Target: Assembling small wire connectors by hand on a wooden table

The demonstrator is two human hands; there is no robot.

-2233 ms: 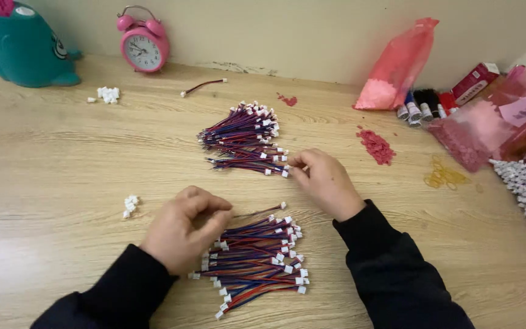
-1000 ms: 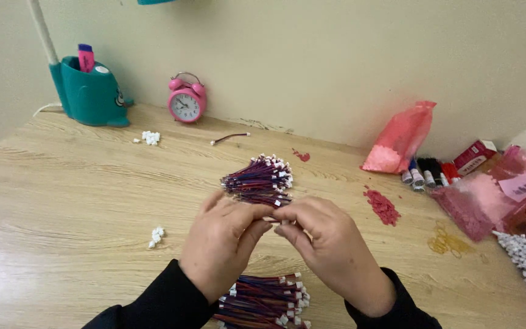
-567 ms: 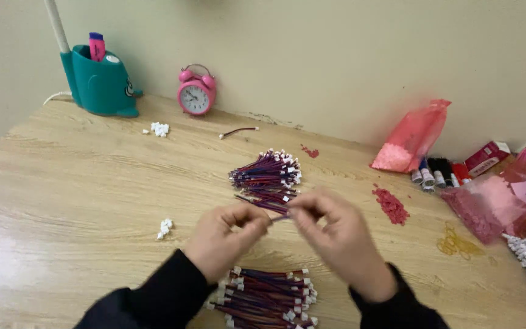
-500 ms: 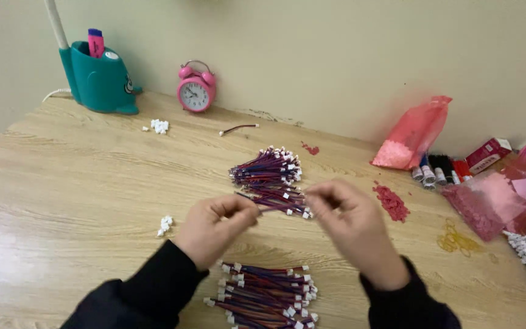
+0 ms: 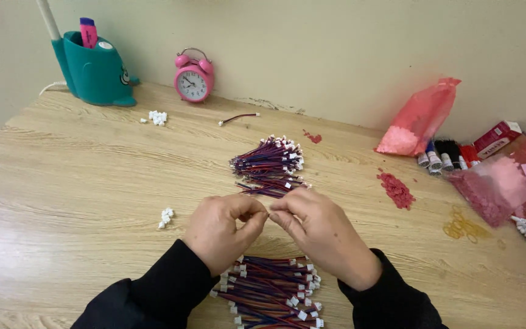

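Observation:
My left hand (image 5: 223, 229) and my right hand (image 5: 319, 233) meet fingertip to fingertip over the middle of the wooden table (image 5: 68, 183), pinching something small between them; it is hidden by the fingers. Just beyond them lies a pile of red-and-blue wire leads with white plugs (image 5: 269, 164). A second pile of the same leads (image 5: 275, 292) lies near the table's front edge, partly under my wrists. Both arms wear black sleeves.
A pink alarm clock (image 5: 193, 78) and a teal pen holder (image 5: 94, 68) stand at the back. Loose white plugs (image 5: 165, 217) lie left, more plugs (image 5: 157, 117) and a single lead (image 5: 237, 118) further back. Pink bags (image 5: 418, 119), thread spools (image 5: 442, 155) and red bits (image 5: 396, 187) fill the right.
My hands, apart with a lead stretched between them half a second ago, have come together again at the fingertips. The view has tilted slightly.

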